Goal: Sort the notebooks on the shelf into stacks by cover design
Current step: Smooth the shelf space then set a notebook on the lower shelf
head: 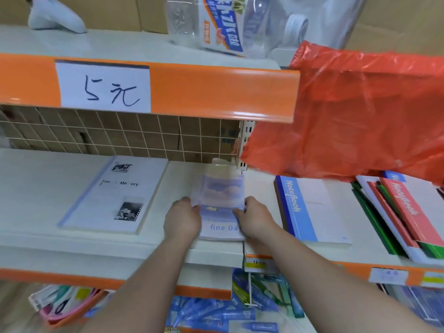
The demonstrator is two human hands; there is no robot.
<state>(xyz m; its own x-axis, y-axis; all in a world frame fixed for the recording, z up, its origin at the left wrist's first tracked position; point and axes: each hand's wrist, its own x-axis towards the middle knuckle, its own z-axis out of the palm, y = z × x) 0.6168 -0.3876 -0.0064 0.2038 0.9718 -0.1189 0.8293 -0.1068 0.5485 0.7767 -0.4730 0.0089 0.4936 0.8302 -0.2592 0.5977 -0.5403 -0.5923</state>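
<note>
View from a head-worn camera, looking down at a shop shelf (36,188) where a person is sorting notebooks.

In the middle of the shelf, both hands hold a "fine Day" notebook (219,205), which has a pale blue sky and clouds on its cover. The left hand (183,218) grips its left edge and the right hand (256,221) grips its right edge, fingers curled onto the cover. The notebook lies flat, or nearly flat, near the shelf's front lip. Blur hides whether others of the same design lie under it.

To the left, well apart, a white "Time Memory" notebook stack (113,195) lies squared up on the shelf. To the right, a stack topped by a blue-and-white "NoteBook" cover (312,210) also looks tidy.

At the far right, a mixed pile of red, green and white notebooks (396,212) lies fanned and askew, partly under a red plastic bag (360,111).

The sorting seems to be about midway. Three designs each have their own place, while the far-right pile mixes colours and looks unsorted.

A handwritten price sign (103,87) hangs on the shelf edge above.
</note>
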